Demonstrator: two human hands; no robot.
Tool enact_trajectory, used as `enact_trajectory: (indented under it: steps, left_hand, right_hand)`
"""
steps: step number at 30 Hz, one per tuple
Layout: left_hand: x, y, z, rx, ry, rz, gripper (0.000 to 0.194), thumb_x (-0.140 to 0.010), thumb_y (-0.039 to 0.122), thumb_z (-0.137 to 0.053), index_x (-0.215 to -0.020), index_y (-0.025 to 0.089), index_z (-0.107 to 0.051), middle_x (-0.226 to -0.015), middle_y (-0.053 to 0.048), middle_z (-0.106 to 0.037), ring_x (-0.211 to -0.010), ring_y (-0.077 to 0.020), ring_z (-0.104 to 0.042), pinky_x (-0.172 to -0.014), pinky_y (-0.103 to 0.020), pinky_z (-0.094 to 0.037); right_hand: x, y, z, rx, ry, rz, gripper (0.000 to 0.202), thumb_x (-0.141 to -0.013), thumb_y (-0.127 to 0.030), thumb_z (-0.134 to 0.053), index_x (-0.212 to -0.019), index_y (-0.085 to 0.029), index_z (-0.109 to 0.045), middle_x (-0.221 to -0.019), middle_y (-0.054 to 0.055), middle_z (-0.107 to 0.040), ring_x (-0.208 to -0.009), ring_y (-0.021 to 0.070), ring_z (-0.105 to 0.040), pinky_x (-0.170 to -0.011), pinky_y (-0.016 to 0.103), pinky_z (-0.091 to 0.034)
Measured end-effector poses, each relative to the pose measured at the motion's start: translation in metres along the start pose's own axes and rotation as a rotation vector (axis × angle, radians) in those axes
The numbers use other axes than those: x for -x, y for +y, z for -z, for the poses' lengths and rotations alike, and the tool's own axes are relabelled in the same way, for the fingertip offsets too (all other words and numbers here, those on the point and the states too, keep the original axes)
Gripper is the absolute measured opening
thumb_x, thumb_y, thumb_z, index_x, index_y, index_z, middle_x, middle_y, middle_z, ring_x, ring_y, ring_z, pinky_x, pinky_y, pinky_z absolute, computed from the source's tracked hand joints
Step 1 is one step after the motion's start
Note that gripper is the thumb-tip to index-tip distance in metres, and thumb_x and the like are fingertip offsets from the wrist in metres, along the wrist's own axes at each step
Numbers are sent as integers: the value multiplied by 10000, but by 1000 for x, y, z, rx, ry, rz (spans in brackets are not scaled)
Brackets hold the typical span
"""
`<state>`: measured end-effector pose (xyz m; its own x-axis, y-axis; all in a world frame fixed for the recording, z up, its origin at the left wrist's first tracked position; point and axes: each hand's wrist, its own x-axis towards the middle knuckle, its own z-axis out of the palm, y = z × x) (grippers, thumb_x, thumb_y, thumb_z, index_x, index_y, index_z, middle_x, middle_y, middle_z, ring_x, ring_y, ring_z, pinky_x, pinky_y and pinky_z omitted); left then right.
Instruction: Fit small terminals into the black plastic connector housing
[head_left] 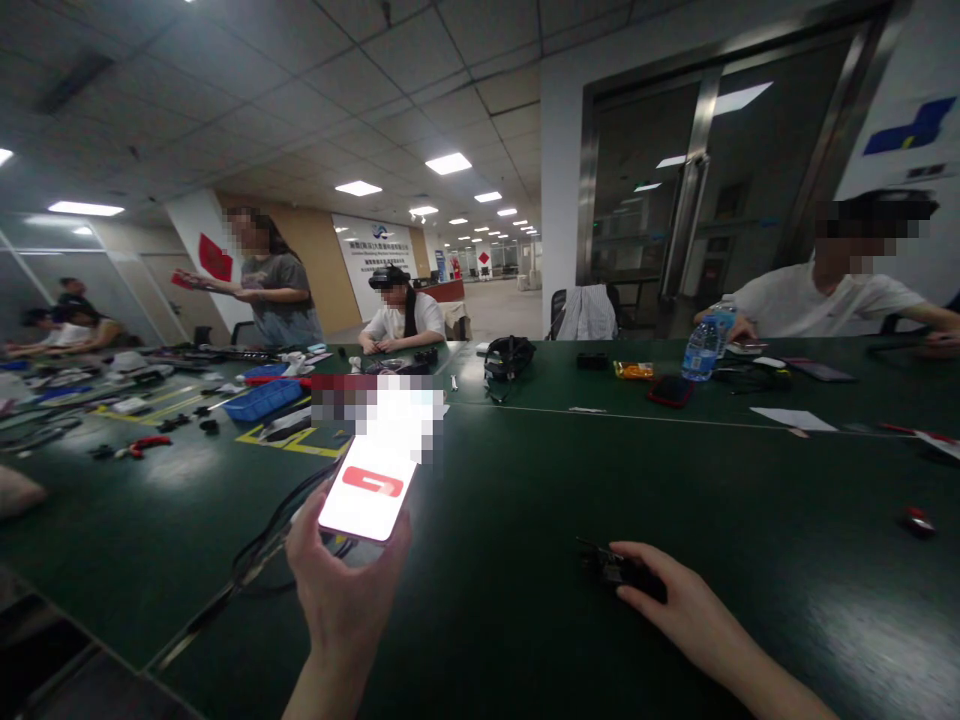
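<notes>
My left hand (341, 580) is closed around the lower part of a smartphone (379, 475), held up above the table. The phone's lit screen is mostly white with a red shape near its lower end, and its upper part is blurred out. Lower right, my right hand (671, 590) grips a small black device (615, 570) at the green tabletop, thumb and fingers on either side of it. What kind of device it is I cannot make out. Dark cables (262, 550) lie on the table behind my left hand.
Across the green table (510, 500) are a blue tray (266, 400), red-handled pliers (146, 445), a black strapped item (510, 358), water bottles (701, 348), an orange packet (634, 370) and a paper sheet (793, 418). Several people sit or stand around it. A forearm reaches in at far left.
</notes>
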<state>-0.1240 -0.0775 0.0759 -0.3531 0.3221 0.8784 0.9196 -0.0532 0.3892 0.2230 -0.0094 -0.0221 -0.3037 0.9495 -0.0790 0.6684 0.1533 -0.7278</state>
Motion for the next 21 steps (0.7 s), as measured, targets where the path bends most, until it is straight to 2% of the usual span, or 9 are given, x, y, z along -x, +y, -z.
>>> enact_trajectory:
  steps: [8,15,21]
  left_hand:
    - [0,-1,1,0,17,-62,740,-705,405,-648,-1284,100,-303,-1218,-165,-448,-1135,-307,-454,-939,-440,-418]
    - [-1,4,3,-18,-46,93,679,-717,464,-608,-1240,108,-360,-1210,-160,-462,-1107,-302,-473,-928,-442,-425]
    - [2,-4,2,2,-58,39,740,-699,451,-638,-1278,118,-319,-1232,-158,-438,-1136,-317,-442,-931,-456,-421]
  right_hand:
    - [-2,5,-1,9,-7,7,481,-785,-354,-539,-1254,-292,-452,-1280,2,-525,-1172,236,-484,-965,371,-411]
    - [2,-4,2,1,-13,-24,475,-775,-328,-539,-1243,-283,-464,-1286,14,-519,-1173,241,-483,-955,380,-423]
    - [2,-5,2,5,-4,-9,470,-776,-329,-542,-1238,-294,-468,-1274,-1,-530,-1170,237,-488,-966,379,-415]
